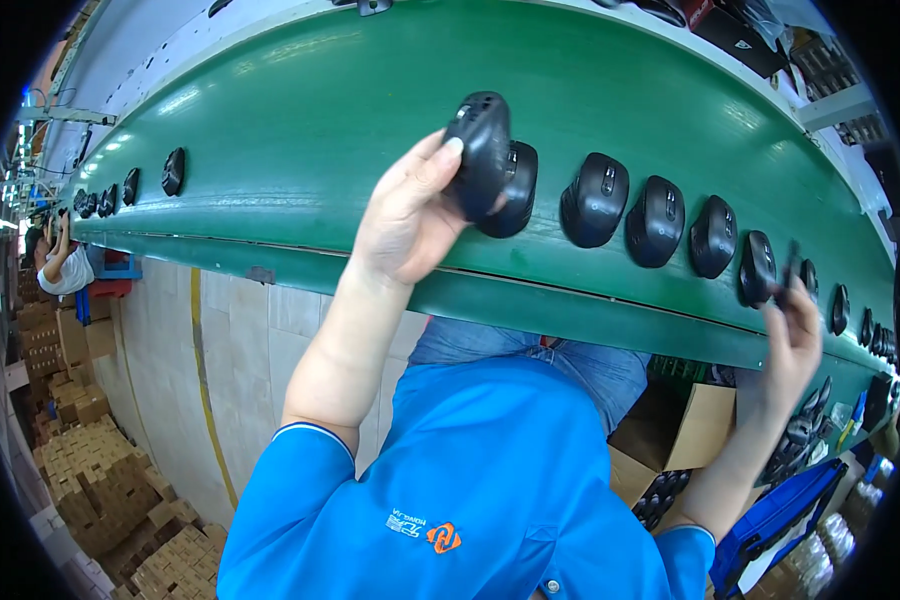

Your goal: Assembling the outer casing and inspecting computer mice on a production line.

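We have 1 glossy black, curved plastic computer mouse (484,150) lifted above a long, smooth green work surface (320,110). Our left hand (405,215) grasps it, the thumb pressed to its left side and the other fingers mostly hidden. Our right hand (795,335) is farther right over the row, with a dark, blurred object (792,264) at its fingertips; the blur hides whether the fingers are closed on it, so we cannot tell.

To handle the lifted mouse well, we judge it best to grip by its sides, clear of the buttons and wheel, and to allow room above the neighbouring black mouse (518,195) partly hidden behind it. We should bring the right hand in from above, so as not to nudge the row of black plastic mice (656,222).

Beside our lap is an open brown cardboard box (705,430), its flaps spread and its inside mostly in shadow. Just below it in view lie rounded black pieces (662,495); we cannot tell which container holds them. At lower right is a blue, bin-like container (745,525), its contents unclear. Brown cardboard cartons (100,460) are stacked at far left.
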Available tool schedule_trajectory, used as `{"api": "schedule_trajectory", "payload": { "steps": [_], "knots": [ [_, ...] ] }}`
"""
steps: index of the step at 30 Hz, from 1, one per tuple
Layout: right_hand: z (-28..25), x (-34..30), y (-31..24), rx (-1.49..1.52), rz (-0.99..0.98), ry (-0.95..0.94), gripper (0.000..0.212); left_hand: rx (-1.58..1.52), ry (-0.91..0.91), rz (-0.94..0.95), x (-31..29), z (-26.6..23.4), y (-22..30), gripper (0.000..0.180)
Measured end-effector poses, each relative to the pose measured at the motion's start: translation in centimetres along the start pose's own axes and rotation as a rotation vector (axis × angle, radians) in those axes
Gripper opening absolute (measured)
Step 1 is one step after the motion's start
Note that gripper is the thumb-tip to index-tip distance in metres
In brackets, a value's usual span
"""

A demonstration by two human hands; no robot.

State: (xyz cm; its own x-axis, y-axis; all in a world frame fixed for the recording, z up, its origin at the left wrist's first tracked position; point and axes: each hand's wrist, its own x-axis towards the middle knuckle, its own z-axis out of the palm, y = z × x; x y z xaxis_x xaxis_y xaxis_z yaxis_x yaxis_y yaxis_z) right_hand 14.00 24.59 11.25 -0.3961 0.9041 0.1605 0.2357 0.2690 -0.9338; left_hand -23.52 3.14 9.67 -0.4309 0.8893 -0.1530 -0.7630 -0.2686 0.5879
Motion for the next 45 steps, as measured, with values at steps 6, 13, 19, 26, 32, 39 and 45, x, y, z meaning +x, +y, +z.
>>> {"api": "schedule_trajectory", "payload": {
  "steps": [6,13,19,26,32,39,45],
  "knots": [
    [14.1,-2.6,-4.7,0.434,-0.06,-0.284,0.038,-0.03,-0.137,-0.019,-0.2,0.9,-2.5,0.045],
    [18.5,-4.3,-7.3,0.546,-0.075,-0.348,0.045,-0.146,-0.178,-0.03,-0.7,1.8,-3.9,0.049],
    [19.6,-4.8,-7.4,0.483,-0.086,-0.264,0.055,-0.296,-0.147,-0.052,-0.9,1.9,-4.2,0.051],
    [20.6,-5.0,-9.3,0.287,-0.159,-0.275,0.069,-0.098,-0.136,0.073,-1.4,1.9,-4.9,0.055],
    [21.3,-4.8,-9.8,0.103,-0.252,-0.275,0.071,0.13,-0.117,0.178,-1.9,1.8,-5.2,0.057],
    [21.7,-5.0,-9.7,0.006,-0.276,-0.326,0.071,0.231,-0.195,0.249,-2.2,1.6,-5.3,0.057],
    [21.8,-5.0,-9.4,0.02,-0.285,-0.337,0.071,0.237,-0.153,0.239,-2.7,1.8,-5.4,0.058]
  ]
}}
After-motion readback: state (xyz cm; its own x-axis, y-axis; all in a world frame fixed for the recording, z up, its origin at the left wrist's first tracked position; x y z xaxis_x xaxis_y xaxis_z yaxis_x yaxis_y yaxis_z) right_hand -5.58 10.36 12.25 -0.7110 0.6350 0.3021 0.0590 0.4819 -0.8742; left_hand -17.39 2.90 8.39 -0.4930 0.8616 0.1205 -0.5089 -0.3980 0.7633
